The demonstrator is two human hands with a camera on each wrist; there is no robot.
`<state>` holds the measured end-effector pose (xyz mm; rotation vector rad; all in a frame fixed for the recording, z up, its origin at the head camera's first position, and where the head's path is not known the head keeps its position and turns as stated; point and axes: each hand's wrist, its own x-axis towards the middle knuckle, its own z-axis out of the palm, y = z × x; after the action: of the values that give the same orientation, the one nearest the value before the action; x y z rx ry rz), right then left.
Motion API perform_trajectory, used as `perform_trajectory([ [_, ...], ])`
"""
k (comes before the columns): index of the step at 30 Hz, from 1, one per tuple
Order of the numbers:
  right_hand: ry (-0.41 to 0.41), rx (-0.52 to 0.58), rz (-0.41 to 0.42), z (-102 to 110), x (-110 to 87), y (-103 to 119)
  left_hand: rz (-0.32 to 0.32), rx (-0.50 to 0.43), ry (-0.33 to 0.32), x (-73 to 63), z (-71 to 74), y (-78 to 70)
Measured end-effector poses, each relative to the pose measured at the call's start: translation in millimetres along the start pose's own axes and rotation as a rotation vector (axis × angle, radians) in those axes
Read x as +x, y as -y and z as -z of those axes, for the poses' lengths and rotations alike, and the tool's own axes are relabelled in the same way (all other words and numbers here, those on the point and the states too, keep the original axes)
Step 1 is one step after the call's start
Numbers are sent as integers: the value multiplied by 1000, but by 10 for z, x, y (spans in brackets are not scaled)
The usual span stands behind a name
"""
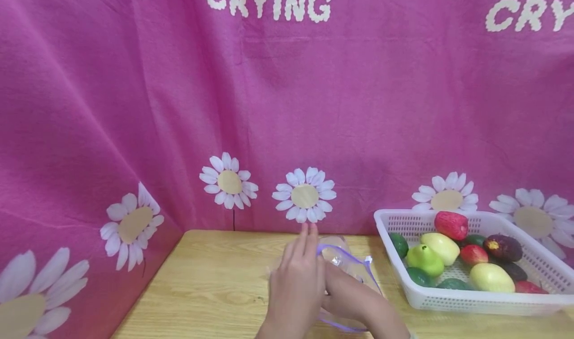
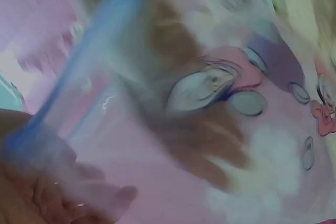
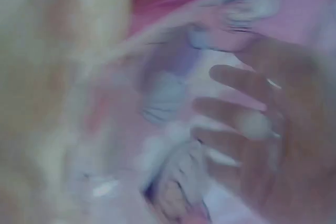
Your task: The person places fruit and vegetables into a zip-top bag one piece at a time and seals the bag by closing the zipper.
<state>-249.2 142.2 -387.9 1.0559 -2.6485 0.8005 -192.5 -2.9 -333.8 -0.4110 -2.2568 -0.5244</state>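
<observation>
A clear plastic pouch [image 1: 354, 266] with a purple zip edge lies on the table under and beside my hands. Cartoon figures [image 2: 210, 87] are printed on its pink-tinted film. In the head view my left hand [image 1: 297, 276] points away with straight fingers and crosses in front of my right hand [image 1: 338, 286], hiding its fingers. The right wrist view shows the right hand [image 3: 262, 119] with spread, slightly bent fingers against the printed film. At the lower left of the left wrist view the left hand [image 2: 47, 187] is blurred, the zip edge passing over it.
A white perforated basket [image 1: 448, 299] stands to the right on the wooden table [image 1: 211, 279]. It holds a green pear [image 1: 424, 260], a red apple [image 1: 451, 225] and several other fruits. A pink curtain [image 1: 358, 104] with daisies hangs behind and at the left.
</observation>
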Motion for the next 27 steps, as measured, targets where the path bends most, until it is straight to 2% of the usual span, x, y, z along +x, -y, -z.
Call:
perform_trajectory([
  [1,-57,-33,75,106,39,208,46,-6,-24,33,0,64],
  [2,-138,-73,175,169,56,307,88,-5,-45,67,11,126],
  [5,-429,-202,409,250,106,372,206,3,-102,150,71,281],
  [7,-564,-254,422,260,140,352,269,3,-120,187,129,359],
  [9,-634,-282,346,269,147,328,319,6,-122,206,178,420],
  [10,-641,-282,282,270,143,318,333,3,-132,210,194,444],
  [12,-585,-223,121,254,118,307,349,-10,-140,206,212,481],
  [15,-411,-23,-89,214,91,285,349,-71,-125,204,206,503],
  [17,-302,132,-171,176,85,251,348,-129,-92,207,186,503],
  [19,-250,233,-210,141,91,204,328,-183,-53,218,162,504],
  [22,-284,273,-229,98,110,138,255,-249,14,237,135,518],
  [25,-337,269,-245,87,118,101,129,-243,71,250,122,543],
  [27,-341,245,-238,91,118,89,40,-205,106,250,119,558],
])
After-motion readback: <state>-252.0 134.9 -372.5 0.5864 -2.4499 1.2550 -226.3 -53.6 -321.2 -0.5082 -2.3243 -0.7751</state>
